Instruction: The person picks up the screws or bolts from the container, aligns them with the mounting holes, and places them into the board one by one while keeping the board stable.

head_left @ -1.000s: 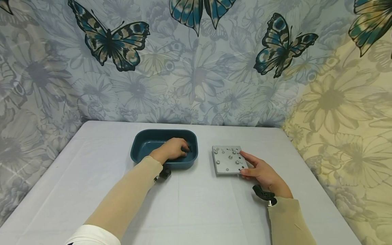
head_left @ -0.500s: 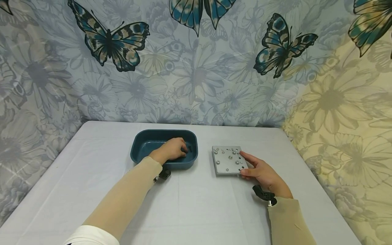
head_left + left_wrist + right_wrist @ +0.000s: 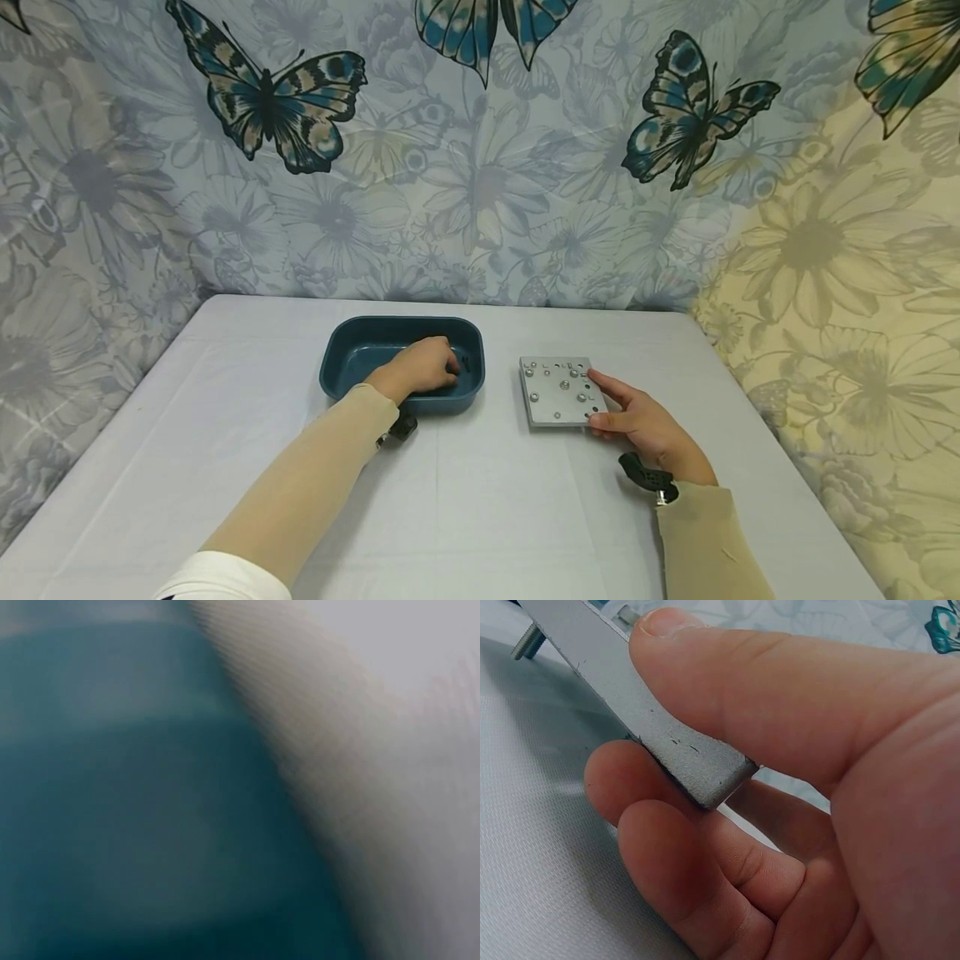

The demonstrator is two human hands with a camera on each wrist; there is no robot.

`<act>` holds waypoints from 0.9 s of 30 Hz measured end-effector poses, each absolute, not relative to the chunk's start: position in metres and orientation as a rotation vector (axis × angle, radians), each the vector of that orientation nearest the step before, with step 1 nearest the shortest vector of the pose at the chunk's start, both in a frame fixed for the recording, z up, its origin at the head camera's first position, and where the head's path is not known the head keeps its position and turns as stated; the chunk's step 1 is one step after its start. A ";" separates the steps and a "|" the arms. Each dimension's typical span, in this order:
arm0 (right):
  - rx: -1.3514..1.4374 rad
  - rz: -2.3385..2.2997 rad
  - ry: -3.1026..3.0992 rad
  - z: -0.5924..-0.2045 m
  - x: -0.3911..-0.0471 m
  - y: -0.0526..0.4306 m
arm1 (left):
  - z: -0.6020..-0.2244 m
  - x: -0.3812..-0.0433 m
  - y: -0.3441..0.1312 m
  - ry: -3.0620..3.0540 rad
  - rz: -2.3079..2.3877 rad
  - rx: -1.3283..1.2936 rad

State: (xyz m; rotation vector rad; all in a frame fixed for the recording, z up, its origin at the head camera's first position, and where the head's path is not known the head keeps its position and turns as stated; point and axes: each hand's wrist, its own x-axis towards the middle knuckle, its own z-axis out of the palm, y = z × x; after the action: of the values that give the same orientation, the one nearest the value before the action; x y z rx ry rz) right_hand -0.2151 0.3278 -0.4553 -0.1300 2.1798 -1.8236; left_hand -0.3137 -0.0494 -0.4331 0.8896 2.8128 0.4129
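Note:
A silver-grey metal plate (image 3: 547,387) with several screws and holes in its face is held by my right hand (image 3: 641,425) at its right edge. In the right wrist view the thumb (image 3: 705,675) lies on top of the plate's corner and curled fingers (image 3: 660,840) support it from below; screw ends (image 3: 529,641) stick out of its underside. My left hand (image 3: 420,365) reaches down into a dark teal tray (image 3: 345,383), near its right end. Small dark items (image 3: 465,364) lie beside those fingers, whose tips are hidden. The left wrist view is a blur of tray wall.
Both things are on a table with a white cloth (image 3: 465,500). Behind it hangs a flowered fabric backdrop with butterflies (image 3: 480,183). The tray is to the left of the plate, with a strip of cloth between them.
My left fingers have shifted slightly left inside the tray, and more of the small dark items shows. The right hand and the plate have stayed put.

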 end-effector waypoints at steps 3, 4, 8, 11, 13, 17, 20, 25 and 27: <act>-0.127 -1.820 2.180 -0.455 -0.215 0.328 | -0.433 -0.314 -0.050 2.818 0.395 0.897; -0.126 -1.818 2.178 -0.455 -0.215 0.328 | -0.432 -0.315 -0.051 2.821 0.412 0.896; -0.127 -1.806 2.180 -0.454 -0.216 0.327 | -0.429 -0.317 -0.055 2.816 0.647 0.796; -0.129 -1.803 2.186 -0.454 -0.216 0.327 | -0.425 -0.318 -0.060 2.734 0.934 0.621; -0.132 -1.800 2.191 -0.453 -0.216 0.327 | -0.422 -0.318 -0.064 2.657 1.109 0.485; -0.131 -1.805 2.186 -0.454 -0.215 0.327 | -0.421 -0.318 -0.067 2.450 1.419 0.276; -0.126 -1.806 2.187 -0.454 -0.215 0.327 | -0.422 -0.318 -0.067 2.279 1.618 0.193; -0.128 -1.802 2.191 -0.455 -0.215 0.328 | -0.420 -0.318 -0.066 2.179 1.763 0.143; -0.130 -1.805 2.189 -0.454 -0.215 0.328 | -0.419 -0.317 -0.066 2.173 1.787 0.136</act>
State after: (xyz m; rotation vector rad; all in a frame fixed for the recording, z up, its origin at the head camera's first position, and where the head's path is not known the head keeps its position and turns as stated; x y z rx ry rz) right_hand -0.2155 0.3280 -0.4544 -0.1296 2.1892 -1.8049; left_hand -0.3175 -0.0659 -0.4186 0.1362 2.1726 1.7870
